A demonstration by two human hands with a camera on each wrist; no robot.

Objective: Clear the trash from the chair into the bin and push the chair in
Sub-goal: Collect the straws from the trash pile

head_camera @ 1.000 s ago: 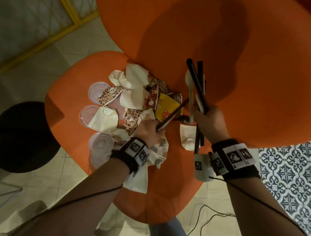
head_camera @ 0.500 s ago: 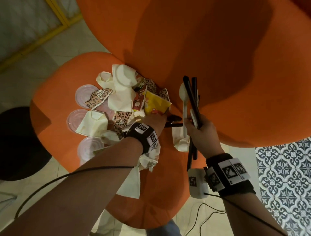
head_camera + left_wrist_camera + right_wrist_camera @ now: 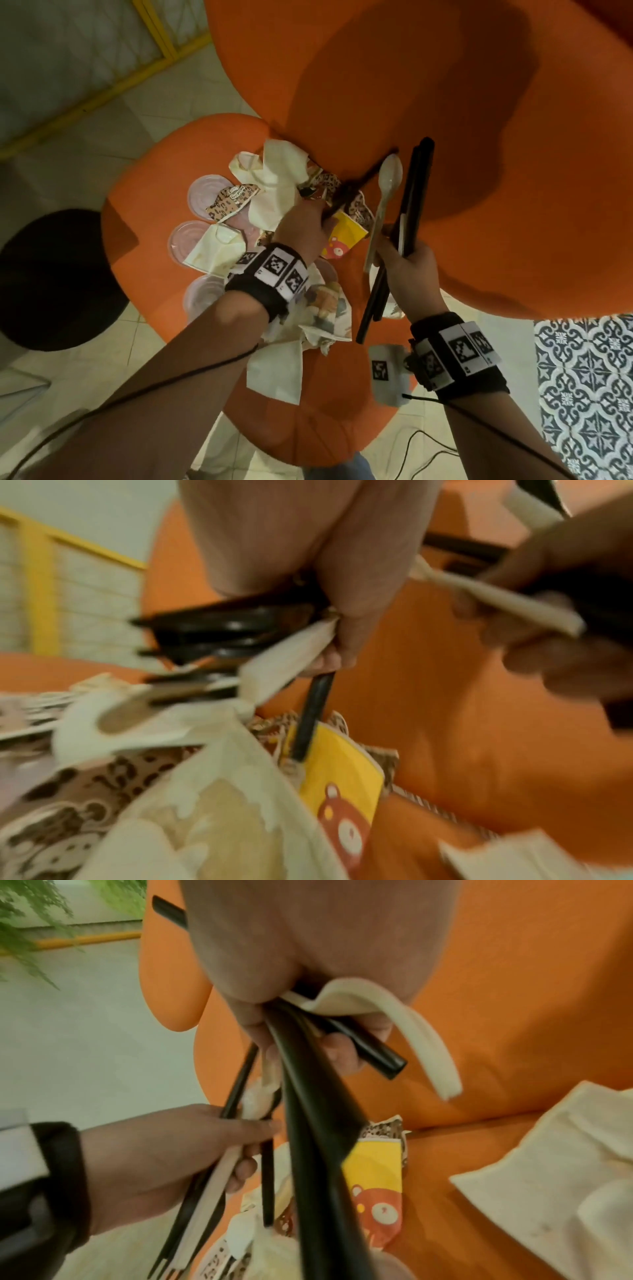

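Early going: most of the trash (image 3: 274, 192) still lies on the chair (image 3: 462, 137) seat, at ten o'clock from the right hand (image 3: 407, 263), which grips black straws and a spoon (image 3: 385, 192). The left hand (image 3: 301, 226) pinches black forks. The bin (image 3: 51, 277) sits on pale tiles at nine o'clock; pushing in remains.

The left hand (image 3: 342, 588) pinches black forks (image 3: 226, 631) above a yellow wrapper (image 3: 342, 772).
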